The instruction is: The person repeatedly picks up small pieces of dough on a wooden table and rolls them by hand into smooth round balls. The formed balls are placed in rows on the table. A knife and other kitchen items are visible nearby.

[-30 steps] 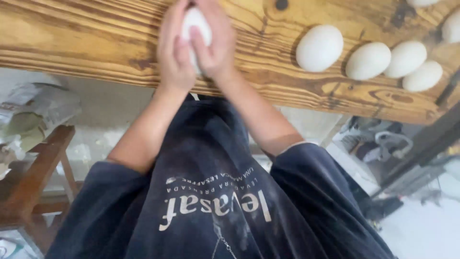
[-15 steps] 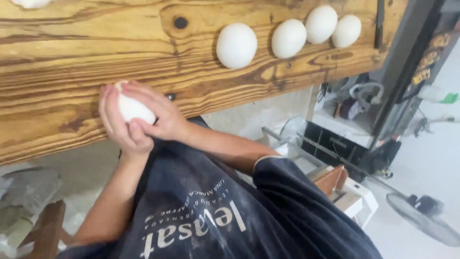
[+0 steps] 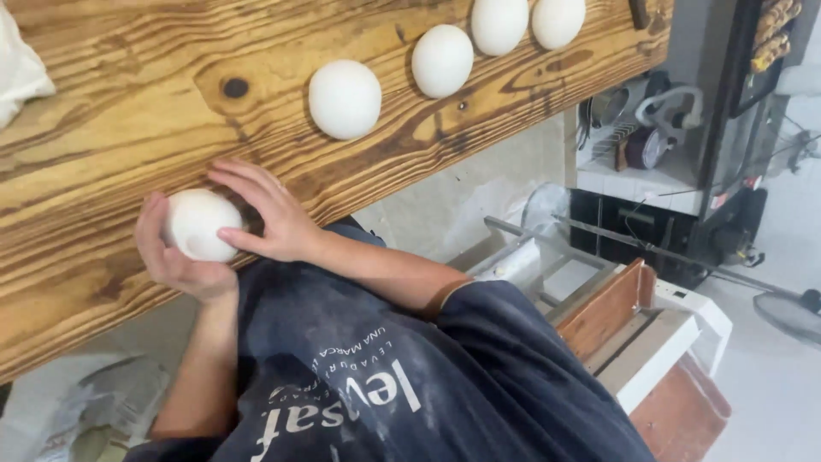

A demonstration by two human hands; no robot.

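the dough ball [image 3: 198, 224] sits on the wooden table [image 3: 103, 111] close to its near edge, cupped between both hands. it looks soft and smooth, a little floured, so by my judgement it is light, yields to pressure and would dent or stretch if pinched; the safest hold seems to be around its sides with curved palms, not with the fingertips digging in. the left hand [image 3: 171, 257] curls around the ball's left and near side, fingers half closed and touching the dough. the right hand [image 3: 269, 218] lies against its right side, fingers spread fairly wide and flat, some of them reaching over the table behind the ball. neither hand is clenched; together they hold the ball loosely. further along the table, toward the far edge, four more shaped dough balls [image 3: 345, 98] lie in a row, apart from one another and well apart from the hands.
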